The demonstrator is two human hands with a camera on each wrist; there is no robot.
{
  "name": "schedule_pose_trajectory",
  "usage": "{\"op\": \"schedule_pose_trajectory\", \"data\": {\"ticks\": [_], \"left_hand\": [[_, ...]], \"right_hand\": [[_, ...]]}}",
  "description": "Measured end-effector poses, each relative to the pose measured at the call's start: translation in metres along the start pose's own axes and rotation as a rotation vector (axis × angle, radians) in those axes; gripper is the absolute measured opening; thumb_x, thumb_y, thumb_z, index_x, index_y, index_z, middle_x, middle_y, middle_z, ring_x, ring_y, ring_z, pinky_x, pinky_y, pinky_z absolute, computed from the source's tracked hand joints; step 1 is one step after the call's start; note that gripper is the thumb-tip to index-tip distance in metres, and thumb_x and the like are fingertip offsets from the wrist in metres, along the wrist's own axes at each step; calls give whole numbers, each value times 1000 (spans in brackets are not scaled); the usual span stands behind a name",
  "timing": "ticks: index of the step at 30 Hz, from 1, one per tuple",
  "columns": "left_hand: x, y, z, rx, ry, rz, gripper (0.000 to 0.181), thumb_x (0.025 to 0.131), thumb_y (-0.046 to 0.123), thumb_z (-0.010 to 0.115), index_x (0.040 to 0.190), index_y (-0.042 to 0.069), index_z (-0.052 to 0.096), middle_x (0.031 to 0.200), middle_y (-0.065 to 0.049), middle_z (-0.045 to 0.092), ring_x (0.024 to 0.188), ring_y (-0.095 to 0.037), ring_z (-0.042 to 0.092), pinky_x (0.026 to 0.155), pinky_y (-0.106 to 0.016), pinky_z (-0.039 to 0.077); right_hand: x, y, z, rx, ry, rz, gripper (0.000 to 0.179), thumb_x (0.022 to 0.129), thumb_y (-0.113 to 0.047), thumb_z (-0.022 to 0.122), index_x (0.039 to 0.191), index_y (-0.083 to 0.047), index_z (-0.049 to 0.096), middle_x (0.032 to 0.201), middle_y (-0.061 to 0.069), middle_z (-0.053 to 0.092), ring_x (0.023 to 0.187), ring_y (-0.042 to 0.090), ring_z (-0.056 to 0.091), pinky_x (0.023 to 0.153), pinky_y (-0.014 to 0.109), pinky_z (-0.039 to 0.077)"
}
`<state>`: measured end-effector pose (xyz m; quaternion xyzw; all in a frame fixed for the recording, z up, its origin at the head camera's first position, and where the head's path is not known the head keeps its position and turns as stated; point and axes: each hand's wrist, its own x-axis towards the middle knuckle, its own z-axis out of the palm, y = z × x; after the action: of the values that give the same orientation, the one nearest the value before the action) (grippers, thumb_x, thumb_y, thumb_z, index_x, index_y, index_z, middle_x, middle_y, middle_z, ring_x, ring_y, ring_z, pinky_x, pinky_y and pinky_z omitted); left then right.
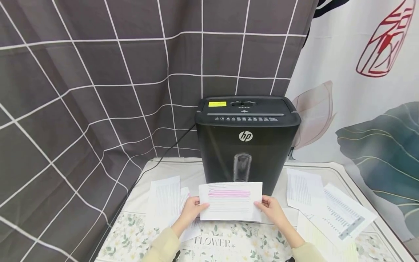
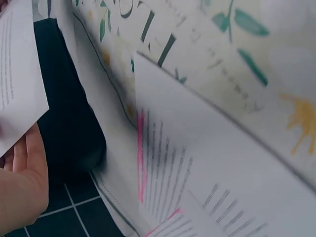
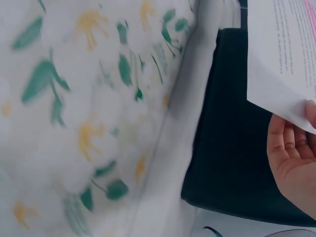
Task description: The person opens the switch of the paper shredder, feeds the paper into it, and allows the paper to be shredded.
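Note:
Both hands hold up a printed sheet of paper with pink highlighter lines, in front of a black HP paper shredder. My left hand pinches its left edge, thumb on the front and fingers behind. The right hand pinches the opposite edge in the same way. In the right wrist view the fingers curl behind the sheet. The left wrist view shows the left hand under a corner of the paper. The shredder's feed slot runs across its top, beyond the sheet.
Printed sheets lie at left on the floral cloth, one with pink marks. More papers overlap at right, including a sheet with a table. A black cord runs left from the shredder. A grid-patterned curtain hangs behind.

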<state>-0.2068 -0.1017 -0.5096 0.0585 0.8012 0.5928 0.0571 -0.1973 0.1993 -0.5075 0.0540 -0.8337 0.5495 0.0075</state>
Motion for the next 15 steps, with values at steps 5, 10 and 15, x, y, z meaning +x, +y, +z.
{"op": "schedule_pose_trajectory", "data": {"ticks": [5, 10, 15], "left_hand": [[13, 4, -3, 57, -16, 58, 27, 82, 10, 69, 96, -12, 66, 83, -25, 70, 65, -17, 68, 60, -23, 55], [19, 19, -11, 85, -39, 84, 24, 81, 9, 69, 91, -13, 67, 80, -25, 70, 63, -12, 63, 61, -24, 54], [24, 32, -24, 112, -61, 96, 24, 82, 9, 69, 91, -13, 66, 82, -26, 70, 68, -19, 67, 65, -27, 56]], "right_hand": [[6, -5, -8, -33, 80, -28, 13, 87, -1, 61, 87, 12, 63, 76, 21, 69, 56, -1, 52, 54, 17, 45], [8, -16, -10, -30, 171, -171, 8, 81, 10, 63, 73, 9, 60, 63, 20, 64, 51, -1, 50, 49, 16, 44], [17, -25, -16, -33, 138, -261, 9, 80, 10, 64, 73, 9, 60, 66, 21, 64, 55, -5, 53, 52, 16, 49]]}}
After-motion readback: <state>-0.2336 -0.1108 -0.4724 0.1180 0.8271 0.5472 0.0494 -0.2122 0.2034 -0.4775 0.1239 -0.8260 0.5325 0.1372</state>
